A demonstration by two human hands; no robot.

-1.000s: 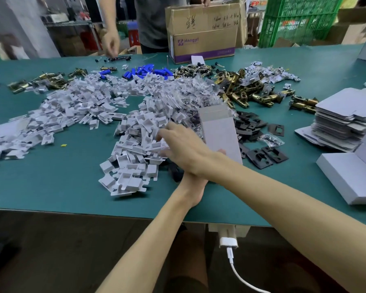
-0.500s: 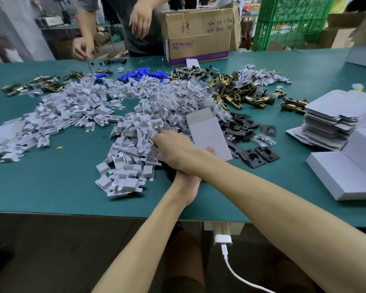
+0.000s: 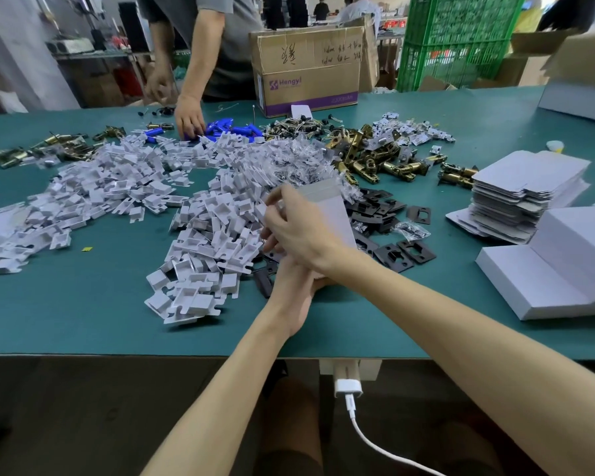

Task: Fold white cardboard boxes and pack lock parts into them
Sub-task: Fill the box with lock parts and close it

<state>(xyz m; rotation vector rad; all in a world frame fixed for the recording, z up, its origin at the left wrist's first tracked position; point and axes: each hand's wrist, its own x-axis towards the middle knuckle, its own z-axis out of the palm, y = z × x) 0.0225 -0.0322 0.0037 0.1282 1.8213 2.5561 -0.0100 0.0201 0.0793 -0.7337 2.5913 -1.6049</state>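
Green worktable (image 3: 83, 321) strewn with lock parts (image 3: 368, 163): left hand (image 3: 294, 290) grips white box (image 3: 327, 207) underneath; right hand (image 3: 299, 231) curls beside it, grasp indeterminate. Crossed wrists may tip the open box.

Head camera looks forward and down, close over the table (image 3: 83, 304).

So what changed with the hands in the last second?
The right hand rose from the white pieces to the top of the white box; whether it carries one is hidden. The other person's hand came down onto the blue parts. The left hand still holds the box.
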